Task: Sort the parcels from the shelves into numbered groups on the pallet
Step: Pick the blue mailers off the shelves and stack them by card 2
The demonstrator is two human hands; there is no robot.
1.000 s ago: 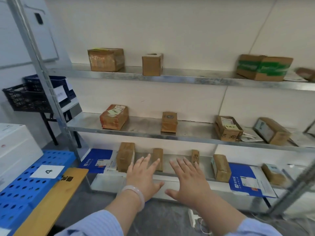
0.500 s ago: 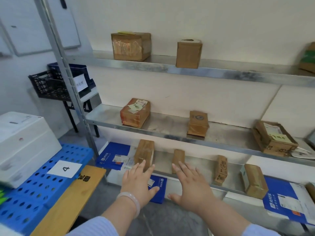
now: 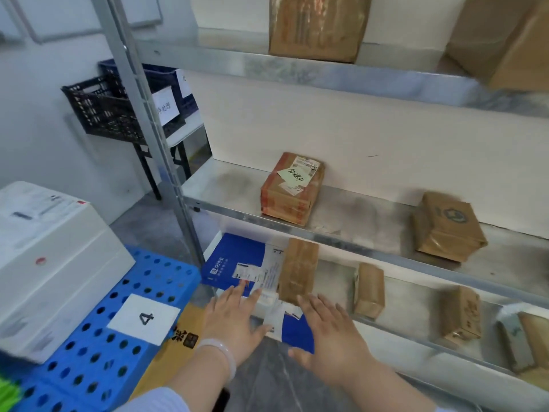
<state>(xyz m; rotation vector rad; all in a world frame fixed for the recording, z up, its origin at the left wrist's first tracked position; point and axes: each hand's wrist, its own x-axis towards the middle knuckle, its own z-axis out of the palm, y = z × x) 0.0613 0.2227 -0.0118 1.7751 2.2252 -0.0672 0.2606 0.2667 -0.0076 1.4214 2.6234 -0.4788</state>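
Both hands reach toward the bottom shelf (image 3: 416, 331). My left hand (image 3: 234, 319) is open, fingers spread, its fingertips at the near edge of a blue and white flat envelope (image 3: 237, 263). My right hand (image 3: 335, 337) is open too, just in front of an upright brown parcel (image 3: 298, 270) and over a second blue envelope (image 3: 297, 331) that hangs off the shelf edge. Neither hand holds anything. The blue perforated pallet (image 3: 98, 352) lies at lower left with a paper label "4" (image 3: 144, 319) on it.
A white box (image 3: 50, 260) sits on the pallet. More brown parcels stand on the bottom shelf (image 3: 368, 289), middle shelf (image 3: 292, 188) and top shelf (image 3: 316, 25). A steel upright (image 3: 160, 144) stands left. Black and blue crates (image 3: 118, 108) rest on a stand behind.
The view has moved closer and leftward along the rack. Both open hands have advanced to the bottom shelf's left end, reaching the blue envelopes and upright brown parcel.
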